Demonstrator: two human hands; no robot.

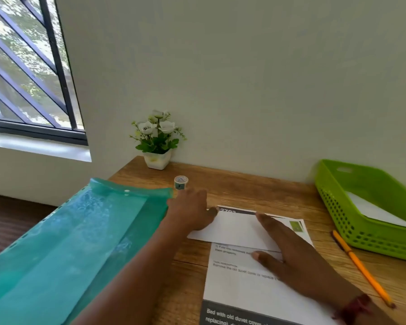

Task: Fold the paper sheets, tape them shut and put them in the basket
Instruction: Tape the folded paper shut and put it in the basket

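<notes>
Wood desk (256,191) against a plain wall, window on the left. Your left hand (192,212) lies flat, fingers (212,211) spread and holding nothing, pressing the left end of the folded flap on the sheet (239,287). Your right hand (298,259) is flat too, fingers wide, index tip at the flap's top edge, thumb (259,255) on the printed part just below the fold line. The sheet sits mid-desk, its far part folded toward you, its near edge running out of view. The tape roll (181,182) stands upright just beyond your left fingertips, not touching. A teal folder (75,242) overhangs the desk's left edge, right up against your left forearm. A pencil (361,268) lies diagonal right of the sheet, between it and the basket (338,207). The green basket sits at the right edge, near the wall, with white paper inside. A flower pot (157,159) stands at the back left corner. Bare wood stays open behind the sheet up to the wall.
</notes>
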